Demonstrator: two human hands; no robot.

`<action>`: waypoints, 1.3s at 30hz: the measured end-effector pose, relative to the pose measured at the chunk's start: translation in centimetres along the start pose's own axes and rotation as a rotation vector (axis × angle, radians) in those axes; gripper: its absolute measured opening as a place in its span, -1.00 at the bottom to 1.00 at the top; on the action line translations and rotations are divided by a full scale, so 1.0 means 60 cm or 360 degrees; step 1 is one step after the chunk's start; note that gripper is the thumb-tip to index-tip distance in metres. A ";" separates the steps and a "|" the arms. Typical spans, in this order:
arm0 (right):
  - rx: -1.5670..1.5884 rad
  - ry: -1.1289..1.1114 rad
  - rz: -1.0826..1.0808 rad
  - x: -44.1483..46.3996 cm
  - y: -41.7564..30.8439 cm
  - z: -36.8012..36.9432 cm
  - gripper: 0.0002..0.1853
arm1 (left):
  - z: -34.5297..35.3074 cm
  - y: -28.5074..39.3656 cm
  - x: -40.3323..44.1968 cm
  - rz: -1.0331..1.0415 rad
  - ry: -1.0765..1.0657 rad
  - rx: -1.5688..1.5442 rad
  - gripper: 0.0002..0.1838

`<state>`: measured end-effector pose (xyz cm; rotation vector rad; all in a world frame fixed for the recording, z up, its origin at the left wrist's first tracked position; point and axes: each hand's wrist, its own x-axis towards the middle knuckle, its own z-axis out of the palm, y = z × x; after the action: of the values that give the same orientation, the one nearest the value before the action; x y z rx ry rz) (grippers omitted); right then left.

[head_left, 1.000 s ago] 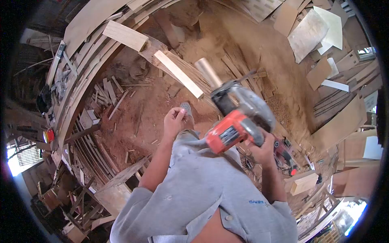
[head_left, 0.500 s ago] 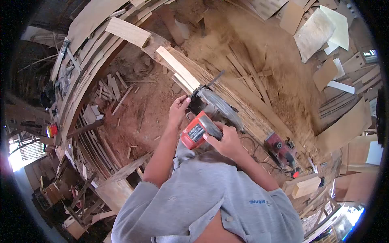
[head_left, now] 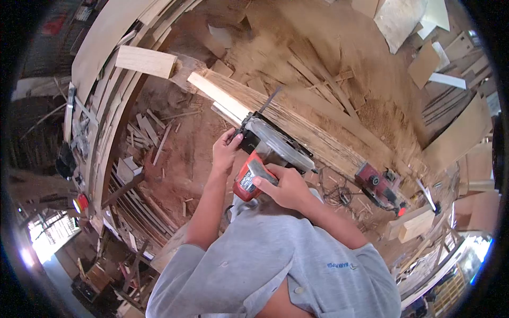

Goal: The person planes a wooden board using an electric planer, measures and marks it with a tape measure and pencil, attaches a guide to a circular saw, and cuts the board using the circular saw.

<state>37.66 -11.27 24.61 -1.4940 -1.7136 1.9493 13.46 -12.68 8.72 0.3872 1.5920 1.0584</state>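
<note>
A red and black circular saw (head_left: 275, 146) rests at the near end of a pale wood strip (head_left: 220, 97), which lies on a long rough timber beam (head_left: 318, 140). My right hand (head_left: 289, 188) is wrapped round the saw's rear handle, by its red motor housing. With closed fingers my left hand (head_left: 226, 148) grips the front edge of the saw's black base plate. The blade is hidden under the guard. A thin metal bar sticks out from the base plate across the beam.
A red power tool (head_left: 379, 185) sits at the beam's right end, with a cable beside it. A pale block (head_left: 146, 61) lies at the upper left, near stacked curved boards (head_left: 101, 138). Wood scraps and sawdust cover the floor. Another block (head_left: 416, 225) is at the lower right.
The saw has come down from the air onto the wood strip. My left hand has closed on its base plate. The view has turned slightly, shifting the surroundings.
</note>
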 end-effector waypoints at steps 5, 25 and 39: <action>-0.0053 -0.0018 -0.0041 0.004 0.005 -0.012 -0.09 | 0.001 0.016 0.002 -0.0110 0.0017 0.0230 -0.45; -0.0028 -0.0210 -0.0064 0.018 0.002 -0.050 -0.06 | 0.008 0.055 -0.002 -0.0179 -0.0090 0.0457 -0.63; -0.0110 -0.0219 0.0101 0.018 -0.006 -0.036 -0.04 | -0.002 0.025 -0.021 -0.0244 -0.0154 -0.0154 -0.54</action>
<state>38.52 -8.99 24.57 -1.4860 -1.8274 2.0902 13.30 -12.85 10.67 0.2438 1.4545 0.9804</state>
